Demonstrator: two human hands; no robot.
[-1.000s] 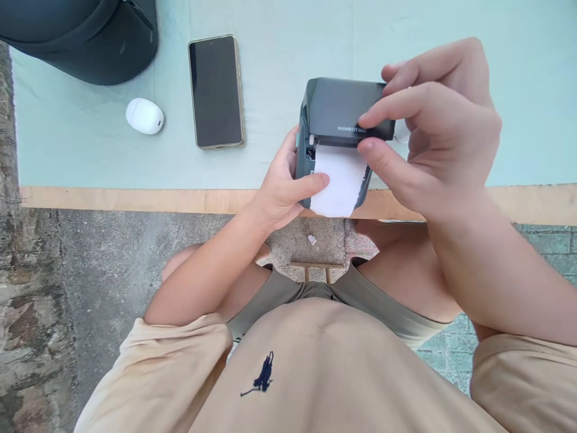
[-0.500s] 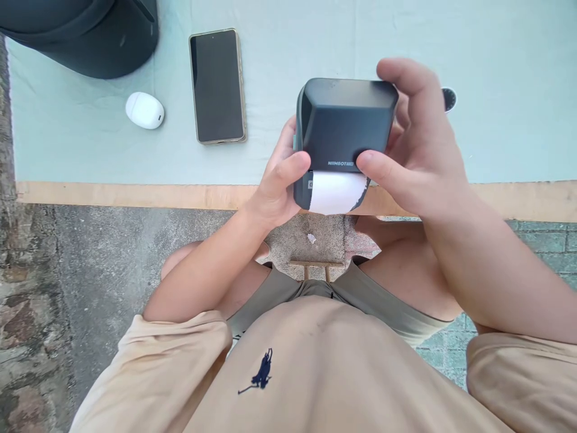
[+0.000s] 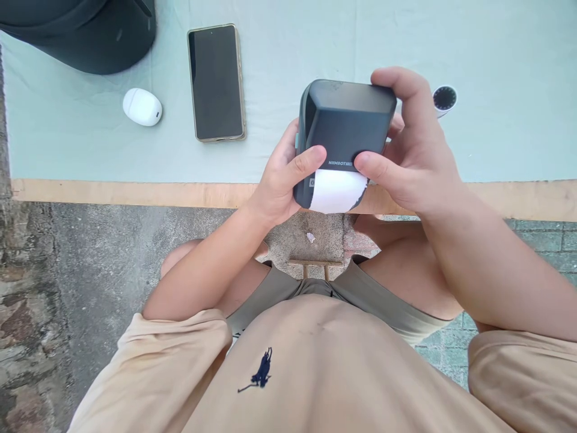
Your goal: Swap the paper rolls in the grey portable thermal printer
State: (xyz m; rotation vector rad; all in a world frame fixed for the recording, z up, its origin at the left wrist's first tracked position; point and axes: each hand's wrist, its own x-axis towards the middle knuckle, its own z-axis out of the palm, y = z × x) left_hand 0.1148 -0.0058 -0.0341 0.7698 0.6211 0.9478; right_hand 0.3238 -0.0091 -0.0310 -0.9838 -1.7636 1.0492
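Note:
Both my hands hold a dark label printer [image 3: 349,129] above the table's near edge. White label paper [image 3: 339,190] curls out of its lower end, below the NIIMBOT lettering. My left hand [image 3: 286,177] is closed round the left side, with the thumb lying on the front face near the paper slot. On the right, my right hand [image 3: 415,141] grips the printer between the thumb, pressed beside the lettering, and the index finger at the top right corner. The other fingers are partly hidden behind it.
A smartphone [image 3: 217,84] with a dark screen lies on the pale green cloth [image 3: 288,42]. Left of it sits a white earbud case [image 3: 142,107], and a black bag-like object [image 3: 90,42] fills the far left corner. A white round item with a dark face [image 3: 445,97] stands beyond my right hand.
My left thumb has slid rightward over the printer's front face. My right index finger has shifted slightly left and down, and more of the round item shows.

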